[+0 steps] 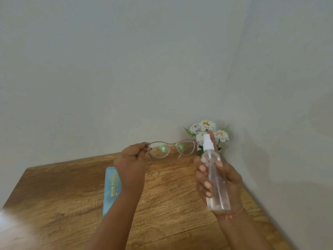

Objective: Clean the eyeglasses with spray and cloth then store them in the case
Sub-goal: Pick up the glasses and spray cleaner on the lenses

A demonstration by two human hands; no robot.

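- A pale blur sits at the near left corner of the tabletop [63, 186]. It may be the cloth, though nothing there is sharp enough to say.
- The blue case [110, 188] lies flat left of centre, partly behind the left forearm. Gold print along it reads "SHILPA OPTI", with the rest covered, and the finer lines beneath are too small to read.
- The right hand [221, 181] wraps thumb and fingers round the clear spray bottle [215, 179], upright over the right edge, with the forefinger raised at the white pump head. The bottle shows no label.
- The left hand [132, 161] pinches the eyeglasses [169, 149] at one end of the clear frame. It holds them in the air over the far edge, near the nozzle.
- The step in hand looks like misting the lenses. Aim the nozzle square at each lens, give one short press apiece, and keep the pinch on the frame, off the glass.
- White flowers [207, 130] stand in the far right corner.
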